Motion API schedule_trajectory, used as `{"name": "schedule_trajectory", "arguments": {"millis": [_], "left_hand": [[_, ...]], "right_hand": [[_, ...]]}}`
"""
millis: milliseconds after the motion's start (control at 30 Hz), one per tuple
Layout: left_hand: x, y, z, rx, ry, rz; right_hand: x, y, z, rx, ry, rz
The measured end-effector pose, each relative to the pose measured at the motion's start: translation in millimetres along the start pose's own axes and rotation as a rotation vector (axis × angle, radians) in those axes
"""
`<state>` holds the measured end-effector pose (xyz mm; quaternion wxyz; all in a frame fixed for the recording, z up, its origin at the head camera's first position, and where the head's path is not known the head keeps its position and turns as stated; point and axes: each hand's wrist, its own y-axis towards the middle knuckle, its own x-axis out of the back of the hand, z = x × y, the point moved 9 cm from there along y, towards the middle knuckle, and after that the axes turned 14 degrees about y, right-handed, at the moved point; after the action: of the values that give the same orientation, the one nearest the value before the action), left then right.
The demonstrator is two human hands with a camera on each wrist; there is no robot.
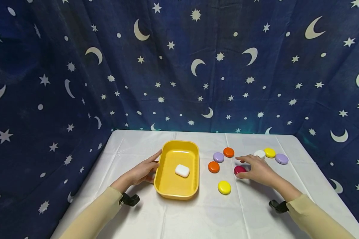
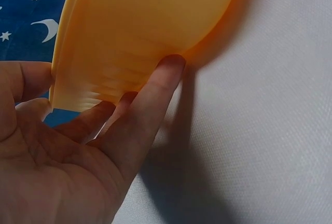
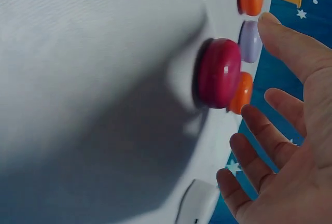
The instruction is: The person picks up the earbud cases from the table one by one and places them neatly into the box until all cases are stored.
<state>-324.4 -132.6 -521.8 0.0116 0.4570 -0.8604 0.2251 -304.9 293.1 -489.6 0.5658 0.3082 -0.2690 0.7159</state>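
Note:
A yellow tray (image 1: 164,191) stands left of centre on the table, with a white rounded block (image 1: 182,170) inside. My left hand (image 1: 143,170) touches the tray's left outer side. Its fairly straight fingers rest against the wall and rim in the left wrist view, the tray's yellow side (image 2: 140,22) facing them. My right hand (image 1: 257,169) reaches over a glossy dark red disc (image 1: 239,170), thumb and fingers spread about it. The right wrist view shows a gap between the fingers (image 3: 267,130) and the red disc (image 3: 220,73), which lies on the cloth.
Orange discs (image 1: 213,167), a lilac disc (image 1: 218,157) and a yellow disc (image 1: 224,187) lie between the tray and my right hand. Beyond that hand are a white piece (image 1: 259,154), another yellow disc (image 1: 269,152) and another lilac disc (image 1: 281,158). A starry blue curtain (image 1: 179,83) hangs behind the table.

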Motion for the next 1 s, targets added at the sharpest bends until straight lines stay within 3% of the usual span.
{"name": "schedule_trajectory", "arguments": {"millis": [500, 700, 1000], "left_hand": [[0.8, 0.1, 1.5, 0.0, -0.004, -0.006], [0.9, 0.5, 1.8, 0.001, 0.003, -0.01], [0.3, 0.1, 1.0, -0.008, -0.004, -0.002]], "right_hand": [[-8, -4, -13, 0.016, -0.009, -0.022], [-12, -5, -20, -0.049, 0.013, -0.006], [-13, -5, -23, -0.064, 0.018, -0.006]]}}
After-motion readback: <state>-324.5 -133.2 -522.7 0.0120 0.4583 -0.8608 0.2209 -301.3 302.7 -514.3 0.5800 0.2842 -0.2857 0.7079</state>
